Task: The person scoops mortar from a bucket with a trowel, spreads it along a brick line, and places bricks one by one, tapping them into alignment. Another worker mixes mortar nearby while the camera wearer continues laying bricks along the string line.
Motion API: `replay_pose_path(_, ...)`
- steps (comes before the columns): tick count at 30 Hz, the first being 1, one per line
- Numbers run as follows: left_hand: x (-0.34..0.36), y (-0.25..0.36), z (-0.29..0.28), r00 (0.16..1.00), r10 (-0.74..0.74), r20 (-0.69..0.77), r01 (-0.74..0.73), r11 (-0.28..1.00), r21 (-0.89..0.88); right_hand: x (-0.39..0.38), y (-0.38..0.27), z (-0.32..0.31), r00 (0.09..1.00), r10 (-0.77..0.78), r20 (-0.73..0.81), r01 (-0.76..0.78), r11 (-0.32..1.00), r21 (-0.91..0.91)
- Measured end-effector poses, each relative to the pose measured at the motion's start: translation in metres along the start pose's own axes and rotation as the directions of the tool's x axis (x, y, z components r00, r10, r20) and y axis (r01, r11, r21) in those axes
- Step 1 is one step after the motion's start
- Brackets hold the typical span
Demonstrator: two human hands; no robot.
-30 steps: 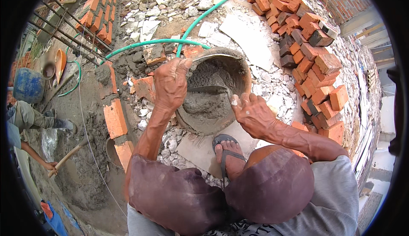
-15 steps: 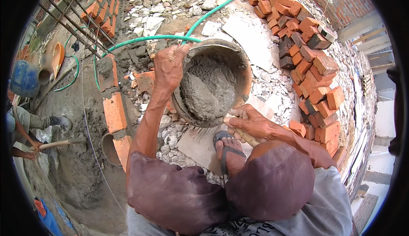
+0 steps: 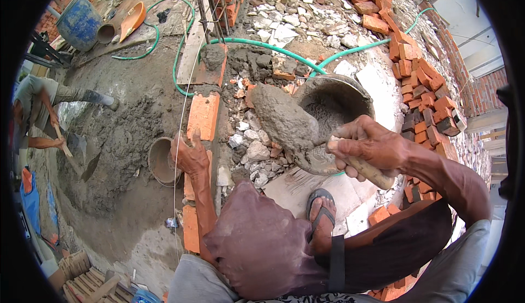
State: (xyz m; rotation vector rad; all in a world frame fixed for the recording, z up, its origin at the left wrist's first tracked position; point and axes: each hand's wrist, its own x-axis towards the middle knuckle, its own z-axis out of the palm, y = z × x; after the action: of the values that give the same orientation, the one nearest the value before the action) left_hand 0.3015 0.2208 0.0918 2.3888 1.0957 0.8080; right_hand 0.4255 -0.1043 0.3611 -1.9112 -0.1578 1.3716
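Observation:
My right hand [image 3: 367,149] is closed around the wooden handle of a trowel [image 3: 377,176]. A thick heap of wet grey mortar [image 3: 281,120] covers the blade, which is tilted over the left rim of a mortar bucket [image 3: 365,92]. More mortar shows inside the bucket. My left hand [image 3: 191,155] lies on the low course of orange bricks [image 3: 203,116], its fingers apart and holding nothing visible. A taut string line [image 3: 185,103] runs along the bricks, right by those fingers. Just left of that hand is another bucket [image 3: 162,161], on its side.
Orange bricks [image 3: 421,92] are piled at the right. A green hose [image 3: 268,46] crosses rubble behind the bucket. Steel rods [image 3: 210,8] stand at the brick row's far end. At the left, another person [image 3: 41,103] works a shovel [image 3: 82,161] in wet mortar.
My left hand has let go of the bucket rim and moved left to the brick course. The trowel has come up from the bucket loaded with mortar. The view has shifted left.

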Motion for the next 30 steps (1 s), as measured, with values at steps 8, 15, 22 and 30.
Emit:
replay_pose_path(8, -0.033, -0.054, -0.012, 0.988, -0.129, 0.084, 0.111, 0.974, 0.195, 0.249, -0.05, 0.132, 0.989, -0.147, -0.023, 0.131, 0.782, 0.61)
replay_pose_path(15, -0.029, -0.045, -0.019, 0.969, -0.175, 0.173, 0.141, 0.972, 0.191, 0.33, -0.037, 0.164, 0.916, -0.397, 0.054, 0.05, 0.247, 0.968)
replay_pose_path(22, -0.028, -0.04, -0.02, 0.966, -0.187, 0.179, 0.167, 0.978, 0.124, 0.272, 0.006, 0.168, 0.87, -0.494, 0.0, 0.172, 0.304, 0.937)
replay_pose_path(30, -0.027, -0.037, -0.021, 0.944, -0.227, 0.24, 0.201, 0.971, 0.13, 0.244, -0.014, 0.14, 0.937, -0.333, -0.106, 0.317, 0.682, 0.659)
